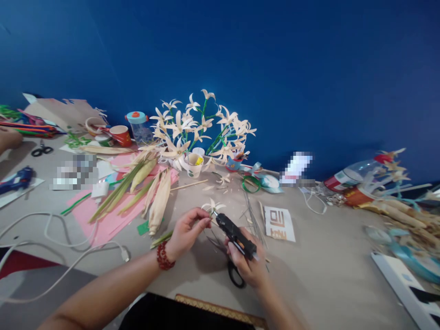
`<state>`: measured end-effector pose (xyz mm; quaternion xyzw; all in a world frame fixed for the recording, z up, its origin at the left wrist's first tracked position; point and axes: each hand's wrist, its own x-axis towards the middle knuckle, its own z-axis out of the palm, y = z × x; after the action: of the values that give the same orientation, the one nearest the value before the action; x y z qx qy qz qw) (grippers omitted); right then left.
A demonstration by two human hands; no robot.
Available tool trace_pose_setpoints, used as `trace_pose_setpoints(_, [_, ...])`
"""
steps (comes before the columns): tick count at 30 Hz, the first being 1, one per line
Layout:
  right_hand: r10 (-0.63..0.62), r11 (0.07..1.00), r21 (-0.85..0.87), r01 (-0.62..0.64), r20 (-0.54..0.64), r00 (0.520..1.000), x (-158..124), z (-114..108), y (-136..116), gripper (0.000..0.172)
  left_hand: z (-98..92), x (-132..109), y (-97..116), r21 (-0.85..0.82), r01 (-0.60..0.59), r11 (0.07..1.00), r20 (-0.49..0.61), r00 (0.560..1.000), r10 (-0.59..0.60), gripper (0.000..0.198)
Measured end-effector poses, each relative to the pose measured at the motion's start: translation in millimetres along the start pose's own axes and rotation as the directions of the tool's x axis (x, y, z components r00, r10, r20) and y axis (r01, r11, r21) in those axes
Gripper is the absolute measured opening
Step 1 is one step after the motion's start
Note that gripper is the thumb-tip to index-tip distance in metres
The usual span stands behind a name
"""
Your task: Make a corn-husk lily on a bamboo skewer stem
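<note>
In the head view my left hand (pixel 187 231), with a red bead bracelet at the wrist, pinches a small pale husk flower (pixel 212 205) at its base. My right hand (pixel 248 261) is wrapped round a black hot glue gun (pixel 235 234). The gun's nozzle points up and left and meets the flower's base, close to my left fingertips. Whether glue is coming out is too small to see. Below the gun, a black scissors handle (pixel 236 275) shows on the table, partly hidden by my right hand.
Cups of husk flowers (pixel 192 166) stand against the blue wall. Dried corn husks (pixel 160 201) lie on pink paper (pixel 84 215) at left, near white cables (pixel 51 238). A plastic bottle (pixel 347 176) and a power strip (pixel 398 279) are at right. Another person's hand (pixel 9 138) shows far left.
</note>
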<state>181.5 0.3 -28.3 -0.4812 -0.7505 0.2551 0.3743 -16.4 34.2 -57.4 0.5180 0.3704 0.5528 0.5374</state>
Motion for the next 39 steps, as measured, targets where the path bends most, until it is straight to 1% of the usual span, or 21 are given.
trace_pose_setpoints(9, [0.017,1.0,-0.004,-0.017,-0.005,1.0,1,1,1,0.012,-1.5,0,-3,0.009,-0.009,1.0,0.008,1.0,0.009,0.013])
trace_pose_setpoints(12, [0.003,1.0,-0.008,-0.003,-0.009,1.0,1,1,1,0.013,-1.6,-1,-3,0.002,-0.006,1.0,0.002,1.0,0.006,0.013])
trace_pose_setpoints(23, [-0.022,1.0,-0.011,0.022,-0.003,1.0,2,0,-1,0.012,-0.5,-1,0,-0.008,0.009,1.0,-0.002,1.0,-0.009,0.014])
trace_pose_setpoints(32, [-0.014,1.0,0.013,0.014,0.013,1.0,0,1,0,0.011,0.7,-1,2,-0.035,0.021,0.999,-0.007,1.0,-0.021,0.015])
trace_pose_setpoints(35, [-0.029,1.0,-0.008,0.029,0.013,1.0,2,0,1,0.011,0.4,-1,4,-0.013,0.018,1.0,-0.005,1.0,-0.018,0.015])
trace_pose_setpoints(39, [-0.047,0.997,-0.07,0.045,-0.022,0.999,3,-1,2,0.011,1.4,-1,9,0.004,0.024,1.0,-0.009,1.0,-0.024,0.018])
